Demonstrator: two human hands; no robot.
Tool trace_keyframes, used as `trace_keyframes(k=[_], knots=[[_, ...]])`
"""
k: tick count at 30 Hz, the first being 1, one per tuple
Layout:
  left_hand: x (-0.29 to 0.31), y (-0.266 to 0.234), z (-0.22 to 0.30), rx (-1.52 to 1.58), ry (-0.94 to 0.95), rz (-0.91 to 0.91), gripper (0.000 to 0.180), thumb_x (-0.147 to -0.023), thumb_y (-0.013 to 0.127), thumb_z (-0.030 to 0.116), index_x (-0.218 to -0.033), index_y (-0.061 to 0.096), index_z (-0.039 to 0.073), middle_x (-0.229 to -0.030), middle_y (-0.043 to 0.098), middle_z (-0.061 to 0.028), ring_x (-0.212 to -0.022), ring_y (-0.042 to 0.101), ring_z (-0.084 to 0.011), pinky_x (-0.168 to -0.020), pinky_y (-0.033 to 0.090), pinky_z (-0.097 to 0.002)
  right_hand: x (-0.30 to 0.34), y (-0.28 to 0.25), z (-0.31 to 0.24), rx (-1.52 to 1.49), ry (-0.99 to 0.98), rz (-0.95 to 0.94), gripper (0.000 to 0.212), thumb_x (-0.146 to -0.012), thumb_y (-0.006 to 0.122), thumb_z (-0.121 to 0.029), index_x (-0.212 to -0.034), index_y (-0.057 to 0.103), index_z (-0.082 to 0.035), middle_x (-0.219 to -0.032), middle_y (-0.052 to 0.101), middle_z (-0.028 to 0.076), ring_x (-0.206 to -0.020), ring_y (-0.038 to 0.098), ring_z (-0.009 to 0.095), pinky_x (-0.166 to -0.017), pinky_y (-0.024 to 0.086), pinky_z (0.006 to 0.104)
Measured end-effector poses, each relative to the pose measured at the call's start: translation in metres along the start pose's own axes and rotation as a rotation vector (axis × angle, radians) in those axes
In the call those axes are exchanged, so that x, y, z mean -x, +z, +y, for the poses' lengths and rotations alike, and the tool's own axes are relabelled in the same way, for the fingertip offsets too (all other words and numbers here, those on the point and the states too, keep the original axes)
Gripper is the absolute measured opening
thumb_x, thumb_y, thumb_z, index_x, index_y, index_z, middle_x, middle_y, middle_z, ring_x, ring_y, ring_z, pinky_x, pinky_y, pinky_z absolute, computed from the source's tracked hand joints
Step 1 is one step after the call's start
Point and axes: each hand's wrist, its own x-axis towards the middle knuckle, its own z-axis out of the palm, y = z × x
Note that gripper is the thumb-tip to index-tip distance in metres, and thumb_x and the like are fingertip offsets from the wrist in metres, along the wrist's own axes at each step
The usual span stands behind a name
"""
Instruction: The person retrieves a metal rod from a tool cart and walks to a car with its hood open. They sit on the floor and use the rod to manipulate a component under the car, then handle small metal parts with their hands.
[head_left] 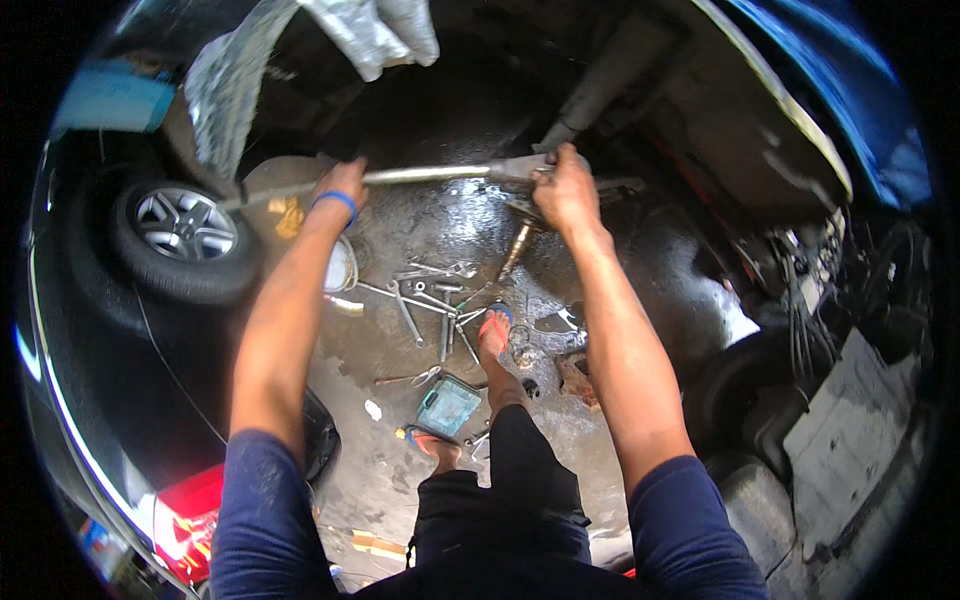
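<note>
With both arms stretched out ahead, I hold a long metal bar roughly level above the wet floor. My left hand is closed round it, a blue band on the wrist. My right hand grips near its wider, flatter right end, where the exact shape is hard to make out. The bar's left end reaches toward the car wheel. Below my right hand a rusty shaft with a flange stands or leans on the floor.
Several wrenches lie scattered by my sandalled foot. A teal plastic case sits between my feet, with a white bucket farther left. The dark car borders the left side; vehicle parts and hanging cables line the right.
</note>
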Motion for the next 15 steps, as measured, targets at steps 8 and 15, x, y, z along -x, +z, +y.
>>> trace_keyframes(k=[8,15], knots=[[0.12,0.016,0.042,0.022,-0.098,-0.263,0.031,-0.083,0.063,0.015,-0.113,0.063,0.009,-0.099,0.069,-0.0257,-0.093,0.067,-0.0429,-0.082,0.054,-0.0512,0.004,-0.011,0.009,-0.039,-0.007,-0.118,0.036,-0.082,0.065,-0.01,-0.115,0.054,-0.001,-0.115,0.061,0.026,-0.113,0.058,0.042,-0.095,0.046,0.0454],[0.157,0.035,0.057,0.167,-0.112,-0.216,0.031,-0.082,0.065,0.015,-0.111,0.063,0.004,-0.094,0.068,-0.0281,-0.092,0.066,-0.045,-0.082,0.053,-0.0514,0.026,-0.003,0.012,-0.092,-0.077,0.08,0.037,-0.08,0.064,-0.007,-0.116,0.055,-0.002,-0.114,0.062,0.025,-0.113,0.057,0.042,-0.093,0.047,0.046]])
